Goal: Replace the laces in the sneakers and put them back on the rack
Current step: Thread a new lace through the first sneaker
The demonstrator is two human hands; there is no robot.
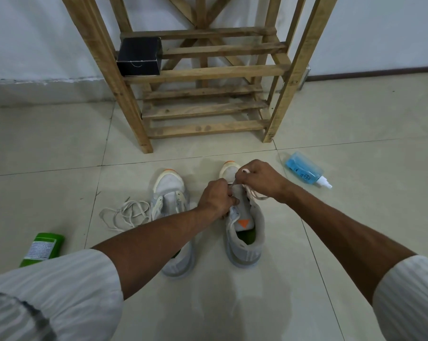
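Note:
Two grey-white sneakers with orange toe tips stand on the tiled floor, toes toward the wooden rack [203, 72]. The left sneaker [170, 190] has no lace, and my forearm covers its heel. A loose white lace [124, 214] lies in a tangle to its left. Over the right sneaker [245, 232], my left hand [216, 198] grips the upper by the eyelets. My right hand [262, 178] pinches the white lace [254, 194] just above the shoe's front, with a loop trailing under my wrist.
A black box [139, 56] sits on the rack's middle shelf at the left. A blue spray bottle [306, 169] lies on the floor to the right of the shoes. A green bottle [44, 249] lies at the lower left. White wall behind.

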